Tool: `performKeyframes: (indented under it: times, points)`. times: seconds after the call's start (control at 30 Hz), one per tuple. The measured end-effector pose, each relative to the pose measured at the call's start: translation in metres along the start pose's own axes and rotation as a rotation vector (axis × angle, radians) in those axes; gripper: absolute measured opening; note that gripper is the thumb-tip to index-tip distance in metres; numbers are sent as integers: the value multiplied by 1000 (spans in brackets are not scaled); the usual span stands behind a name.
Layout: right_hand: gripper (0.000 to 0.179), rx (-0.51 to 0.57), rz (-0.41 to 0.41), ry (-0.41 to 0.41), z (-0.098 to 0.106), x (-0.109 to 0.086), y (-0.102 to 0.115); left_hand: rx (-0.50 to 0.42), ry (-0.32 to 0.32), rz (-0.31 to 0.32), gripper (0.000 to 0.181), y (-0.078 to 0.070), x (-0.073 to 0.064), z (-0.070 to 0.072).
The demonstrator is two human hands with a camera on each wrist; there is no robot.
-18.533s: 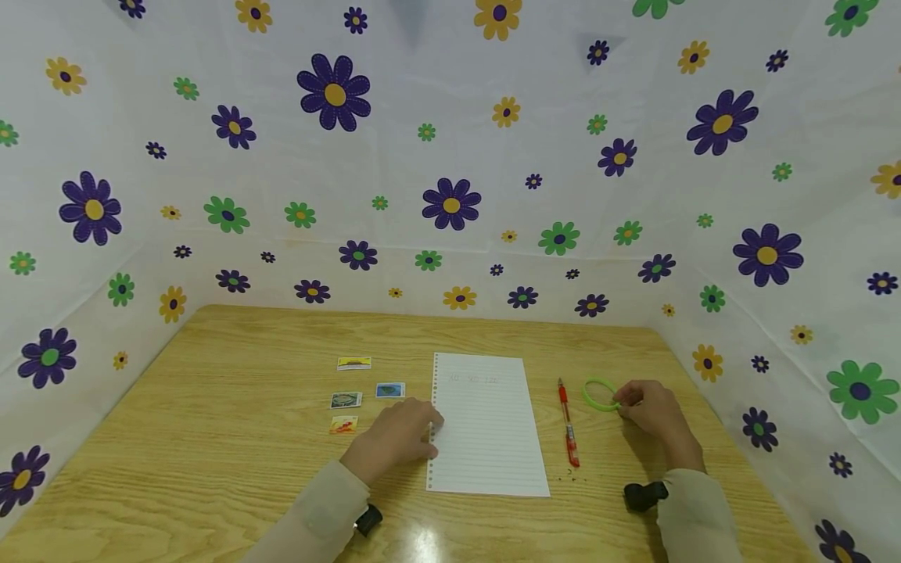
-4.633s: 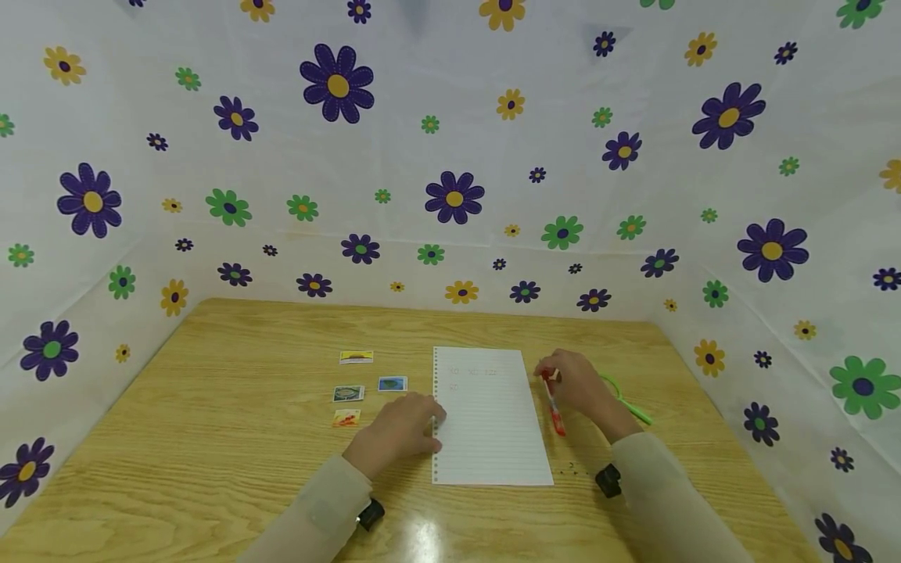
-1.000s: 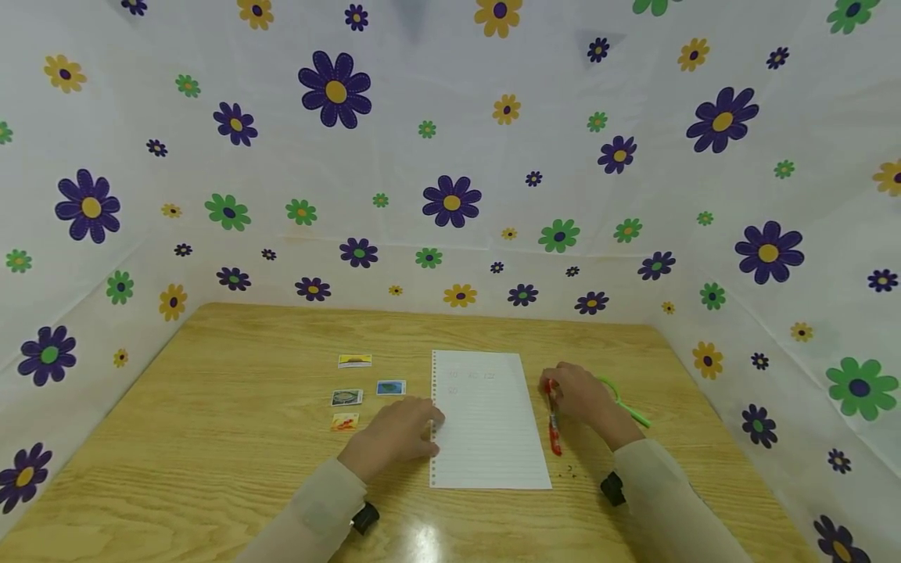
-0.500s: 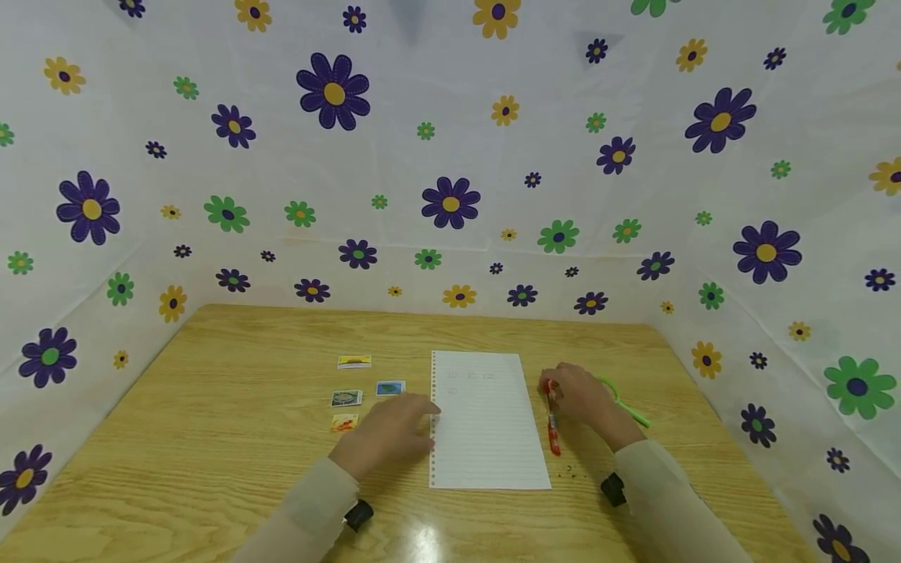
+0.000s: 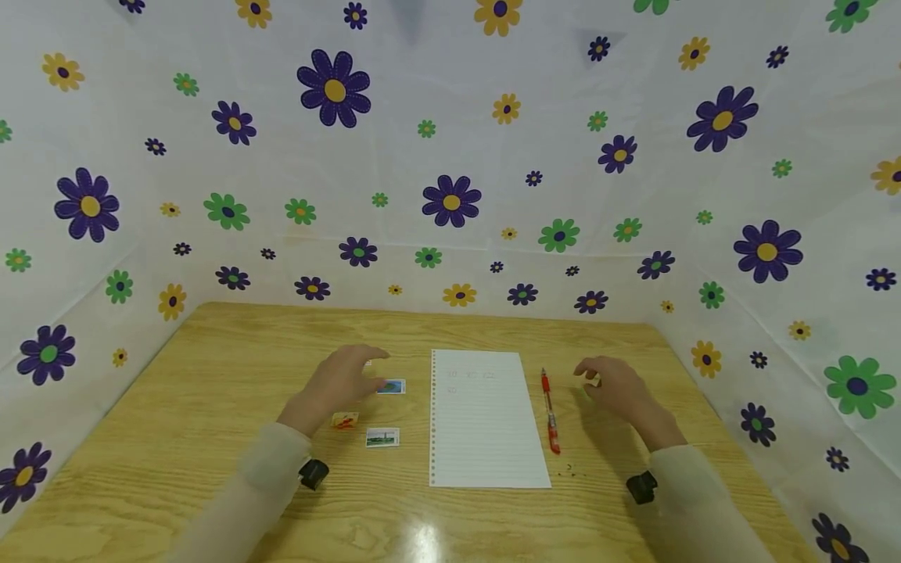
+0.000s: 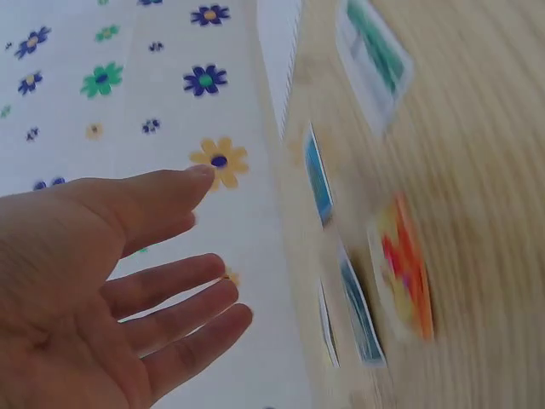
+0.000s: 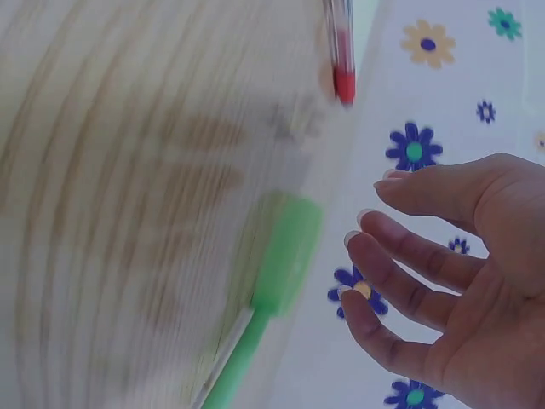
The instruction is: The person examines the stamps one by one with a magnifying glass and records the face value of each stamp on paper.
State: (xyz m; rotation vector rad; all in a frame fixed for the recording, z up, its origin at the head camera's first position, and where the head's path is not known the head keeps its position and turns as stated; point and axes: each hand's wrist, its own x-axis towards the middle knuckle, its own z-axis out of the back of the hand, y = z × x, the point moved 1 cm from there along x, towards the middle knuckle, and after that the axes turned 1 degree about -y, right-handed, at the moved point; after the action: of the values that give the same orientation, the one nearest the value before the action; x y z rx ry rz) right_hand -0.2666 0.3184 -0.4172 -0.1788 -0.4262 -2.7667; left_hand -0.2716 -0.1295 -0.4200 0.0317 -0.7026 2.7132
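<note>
My left hand (image 5: 338, 383) hovers over a group of stamps, its fingers extended and holding nothing. Beneath or beside it lie a blue stamp (image 5: 394, 386), a red-and-yellow stamp (image 5: 346, 421) and a green landscape stamp (image 5: 382, 437); it partly covers others. A lined sheet of paper (image 5: 489, 430) with faint writing at its top lies between the hands. To its right is a red pen (image 5: 551, 414). My right hand (image 5: 619, 387), fingers loosely bent and nothing in them, is right of the pen. The right wrist view has a green magnifying glass handle (image 7: 289, 256), hidden in the head view.
The wooden table (image 5: 176, 438) carries all these things. Small dark crumbs (image 5: 571, 471) lie below the pen. A white cloth (image 5: 394, 156) printed with flowers rises at the back and both sides.
My left hand has left the paper's edge and moved left over the stamps, uncovering the landscape stamp. My right hand has let go of the pen and moved right, covering the green magnifying glass.
</note>
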Motion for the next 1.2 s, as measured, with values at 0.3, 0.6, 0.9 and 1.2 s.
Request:
performKeyframes:
  times: [0.3,0.6,0.9,1.2]
  points:
    - [18,-10,-112,23,11,-16,-27,18,-15,76,44,52,13,8]
    - [20,-4,-172,21,10,-25,-44,-2,-11,87,39,81,17,8]
    - [16,-18,-232,54,11,-26,-48,-36,3,111,32,92,22,7]
    - [10,0,-273,45,11,-29,-51,-25,-26,124,23,89,26,8]
